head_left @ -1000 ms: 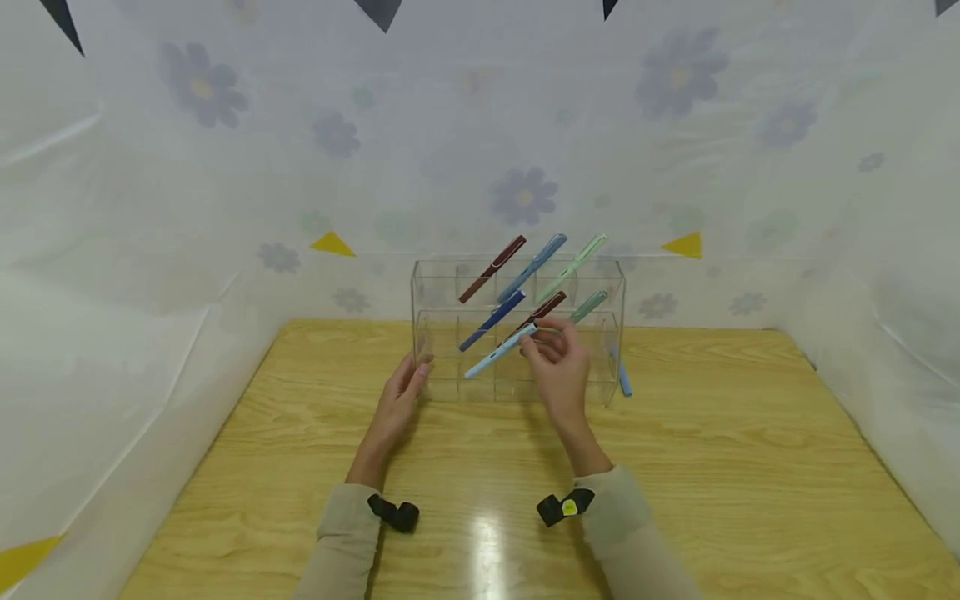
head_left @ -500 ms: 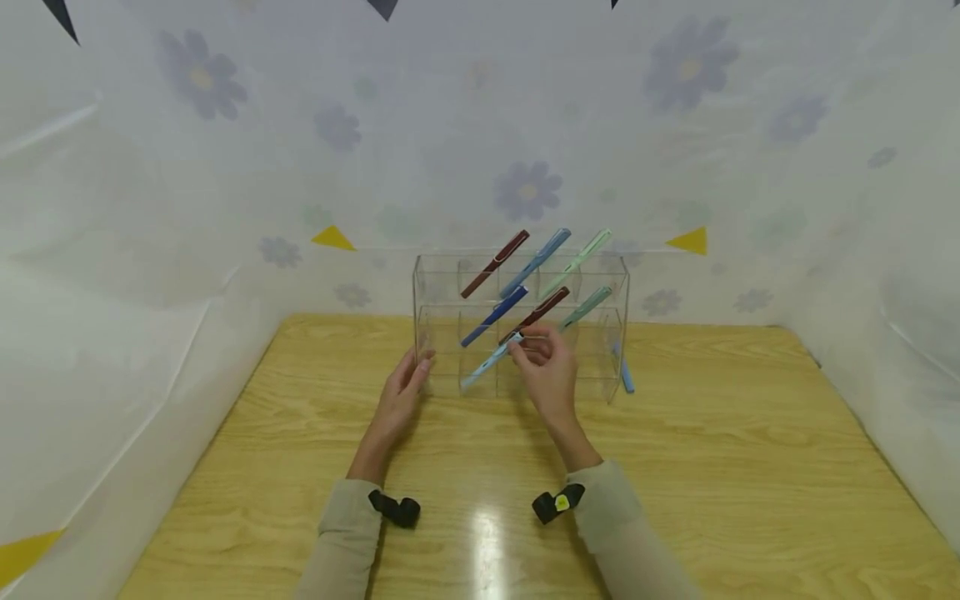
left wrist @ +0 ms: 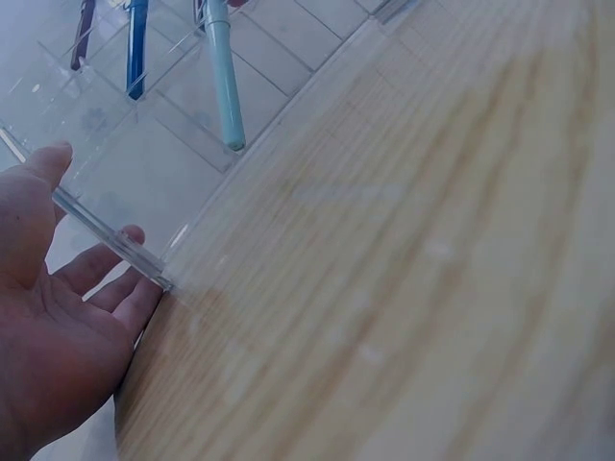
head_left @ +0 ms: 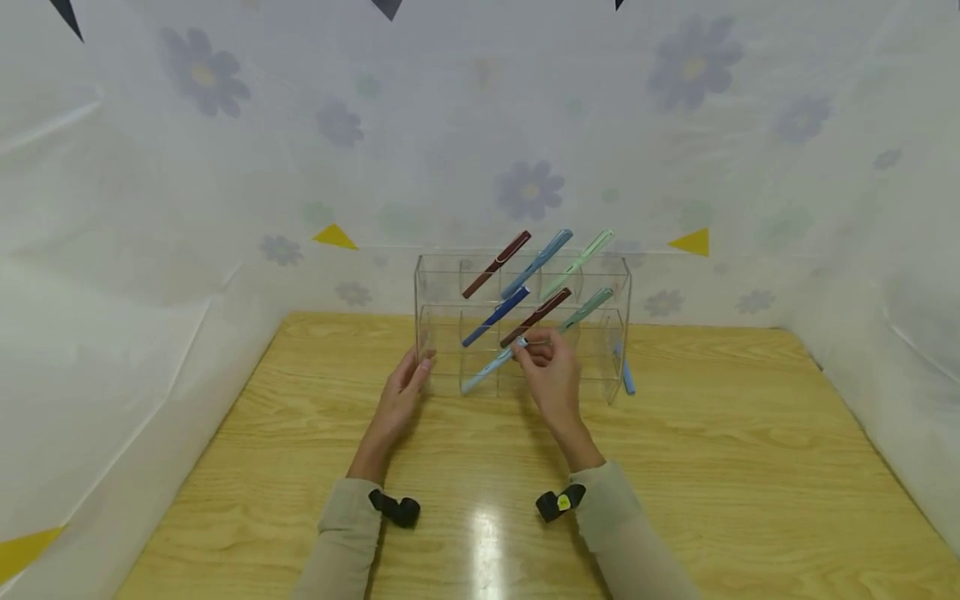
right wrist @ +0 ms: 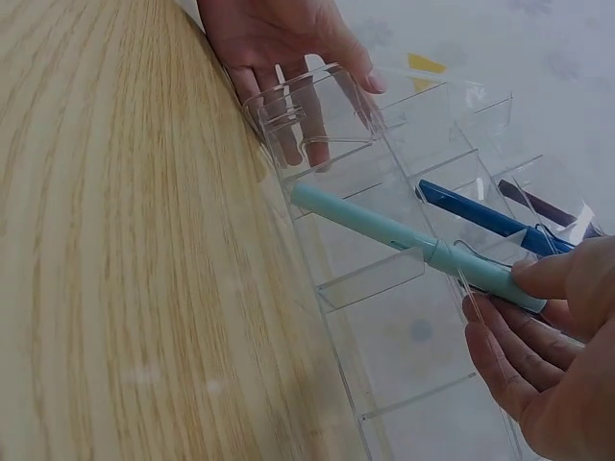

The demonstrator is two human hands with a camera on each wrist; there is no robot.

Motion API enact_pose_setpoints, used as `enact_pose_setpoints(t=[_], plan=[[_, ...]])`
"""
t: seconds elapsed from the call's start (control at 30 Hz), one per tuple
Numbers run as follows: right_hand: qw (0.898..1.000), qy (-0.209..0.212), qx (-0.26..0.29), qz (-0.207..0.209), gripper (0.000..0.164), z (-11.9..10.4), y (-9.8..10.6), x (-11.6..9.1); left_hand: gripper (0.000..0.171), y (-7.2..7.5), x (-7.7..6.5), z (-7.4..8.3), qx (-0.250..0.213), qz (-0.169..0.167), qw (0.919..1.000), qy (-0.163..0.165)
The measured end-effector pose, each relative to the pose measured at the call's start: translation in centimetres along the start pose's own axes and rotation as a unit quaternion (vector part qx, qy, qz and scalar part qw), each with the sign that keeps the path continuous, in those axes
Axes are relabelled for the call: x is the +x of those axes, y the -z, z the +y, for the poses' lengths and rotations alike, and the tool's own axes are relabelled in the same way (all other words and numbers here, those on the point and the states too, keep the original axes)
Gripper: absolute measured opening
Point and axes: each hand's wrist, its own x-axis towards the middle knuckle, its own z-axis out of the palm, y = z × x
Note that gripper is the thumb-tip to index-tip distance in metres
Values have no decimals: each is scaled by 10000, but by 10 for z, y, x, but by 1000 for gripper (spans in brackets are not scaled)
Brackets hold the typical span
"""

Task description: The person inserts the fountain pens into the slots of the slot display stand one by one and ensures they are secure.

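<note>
A clear acrylic pen rack (head_left: 417, 292) with small compartments stands on the table. My left hand (head_left: 400, 396) grips its left side panel, thumb on one side and fingers on the other, as the left wrist view shows. Between the thumb and fingers of my right hand (head_left: 555, 375) is the cap end of a light blue pen (right wrist: 365, 220). That pen slants across the lowest row, its far end down at the rack's lower left. Just above it, a dark blue pen (head_left: 491, 319), a dark red pen (head_left: 538, 315) and a green pen (head_left: 588, 307) lean in the middle row.
The top row bears another dark red pen (head_left: 497, 265), a grey-blue pen (head_left: 538, 262) and a pale green pen (head_left: 581, 260). A blue pen (head_left: 628, 377) lies on the wooden table (head_left: 712, 467) by the rack's right side. A flowered sheet (head_left: 435, 125) hangs behind.
My right hand has brought the light blue pen down and slightly left, into the rack's lowest row. The left hand has stayed at the left panel.
</note>
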Motion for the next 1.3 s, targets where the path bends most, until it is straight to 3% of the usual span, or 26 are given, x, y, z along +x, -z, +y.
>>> enact_pose_setpoints(t=[0.2, 0.4, 0.6, 0.83, 0.97, 1.1, 1.3], plan=[[9995, 148, -250, -98, 17, 2, 7, -1, 53, 0, -1, -1, 41, -13, 10000, -8], [9976, 104, -691, -35, 20, -12, 24, 6, 54, 1, -1, -1, -5, -38, 10000, 29], [9990, 358, -119, 228, 25, -30, 57, 15, 53, 1, -3, 0, -20, -47, 10000, 65], [9903, 581, 608, 1109, 23, -46, 107, 32, 54, 1, -2, 0, 25, -84, 9999, 109], [9874, 443, 609, 1394, 24, -37, 131, 39, 55, 2, -1, 0, 31, -109, 9999, 80], [9881, 194, 201, 1513, 20, -17, 147, 44, 55, 2, 0, 0, 1, -86, 9999, 51], [9868, -643, -548, 1382, 24, 10, 154, 45, 52, 1, 1, 1, -75, -9, 10000, 62]])
